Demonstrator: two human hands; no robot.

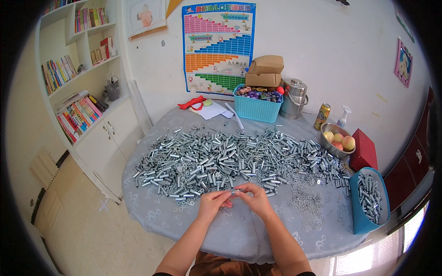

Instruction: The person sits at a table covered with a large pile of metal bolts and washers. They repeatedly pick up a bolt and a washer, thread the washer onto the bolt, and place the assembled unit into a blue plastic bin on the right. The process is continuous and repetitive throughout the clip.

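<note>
Head view: left hand (212, 203) and right hand (256, 198) pinch one bolt (235, 190) between fingertips, near the table's (239, 230) front edge, beside the bolt pile (230, 158). Washers (306, 200) lie right.

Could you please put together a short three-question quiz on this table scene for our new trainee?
1. True or false: both hands meet over the table edge nearest the person, holding a small metal part between the fingertips.
2. Which container stands at the person's right and holds finished metal pieces? A) a red bucket B) a blue bin C) a glass jar
3. What lies in the metal bowl at the far right of the table?

Key
1. True: the left hand and right hand pinch a small metal part in front of the pile of metal bolts.
2. B, the blue bin.
3. Peaches, in the metal bowl.
</note>
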